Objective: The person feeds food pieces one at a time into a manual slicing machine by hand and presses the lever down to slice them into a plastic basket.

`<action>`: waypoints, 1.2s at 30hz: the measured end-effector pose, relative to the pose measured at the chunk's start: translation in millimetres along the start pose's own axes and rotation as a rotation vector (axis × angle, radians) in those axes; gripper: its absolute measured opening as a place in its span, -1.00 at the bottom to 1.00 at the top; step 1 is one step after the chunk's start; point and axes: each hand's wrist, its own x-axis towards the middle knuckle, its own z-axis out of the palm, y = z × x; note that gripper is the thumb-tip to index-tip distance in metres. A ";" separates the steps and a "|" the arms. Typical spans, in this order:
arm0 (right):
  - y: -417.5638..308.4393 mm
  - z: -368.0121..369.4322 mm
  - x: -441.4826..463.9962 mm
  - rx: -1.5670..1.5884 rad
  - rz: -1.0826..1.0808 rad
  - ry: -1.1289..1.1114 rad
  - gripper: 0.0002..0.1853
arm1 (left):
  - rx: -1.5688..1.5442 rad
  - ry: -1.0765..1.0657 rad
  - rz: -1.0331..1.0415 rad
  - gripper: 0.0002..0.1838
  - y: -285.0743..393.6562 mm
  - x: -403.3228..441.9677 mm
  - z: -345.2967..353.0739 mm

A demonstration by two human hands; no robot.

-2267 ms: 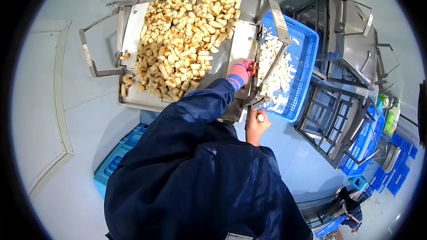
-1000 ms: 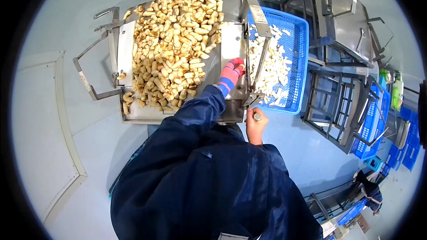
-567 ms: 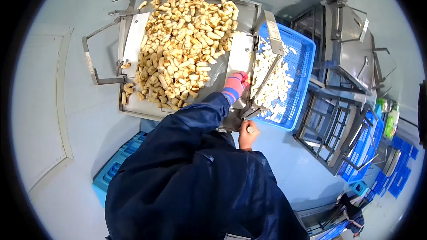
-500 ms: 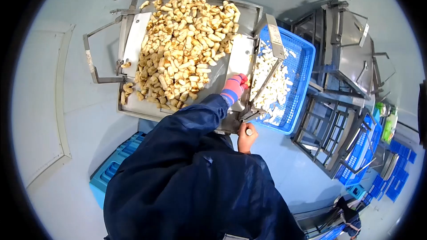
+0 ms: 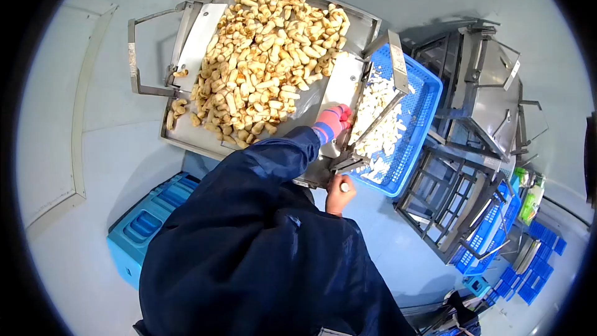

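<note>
The right hand [image 5: 338,199] is gripping a handle [image 5: 344,186], seemingly for leverage; the left hand [image 5: 329,126], grasp unclear, is resting beside the basket [image 5: 415,115].

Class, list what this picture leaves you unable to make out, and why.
Head view, all:
- Anything in the left hand: hidden by gloved fingers.
- Most of the handle: inside the right hand.
- Part of the teal box: behind the jacket.
- Some basket floor: under white pieces.
</note>
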 end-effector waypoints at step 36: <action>34.0 0.1 -2.3 -0.026 -0.012 0.035 -0.69 | -0.466 -0.185 -0.052 -0.76 61.6 -0.9 0.9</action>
